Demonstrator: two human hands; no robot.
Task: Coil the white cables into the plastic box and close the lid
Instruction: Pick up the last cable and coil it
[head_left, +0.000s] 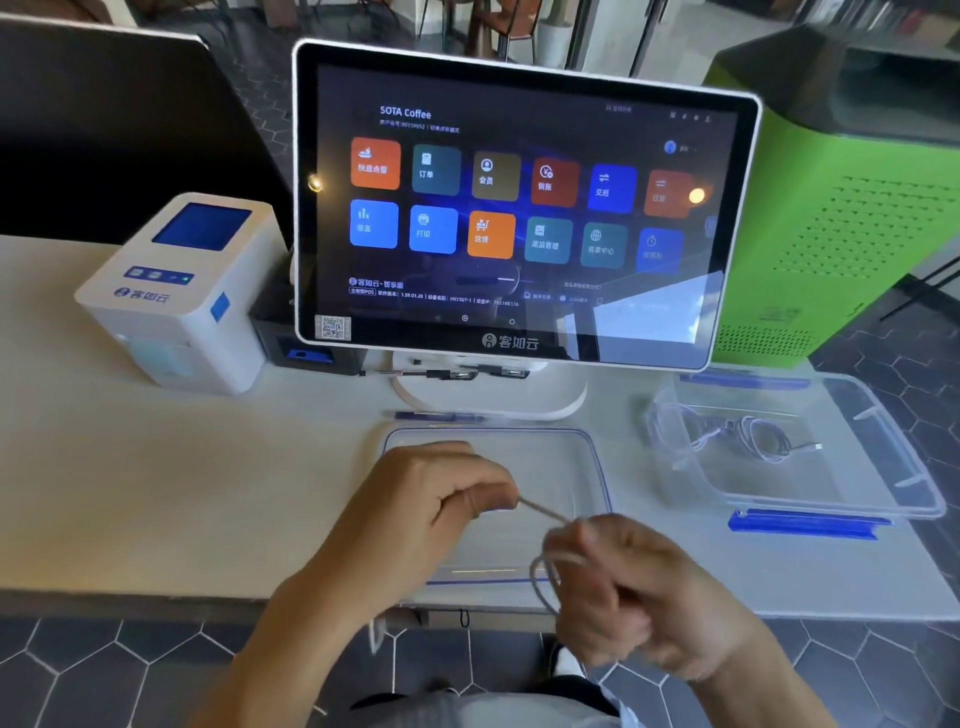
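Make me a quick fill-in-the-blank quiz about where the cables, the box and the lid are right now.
1. The cable being coiled stretches between both ____.
2. The box already holds one coiled ____.
3. The lid lies flat on the table, so the box is ____.
4. The box clips are coloured ____.

Missing words: hands; cable; open; blue

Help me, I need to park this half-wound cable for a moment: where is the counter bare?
Bare: the wide stretch left of the lid, in front of the white printer. Crowded: pens by the monitor stand, and the plastic box at right.
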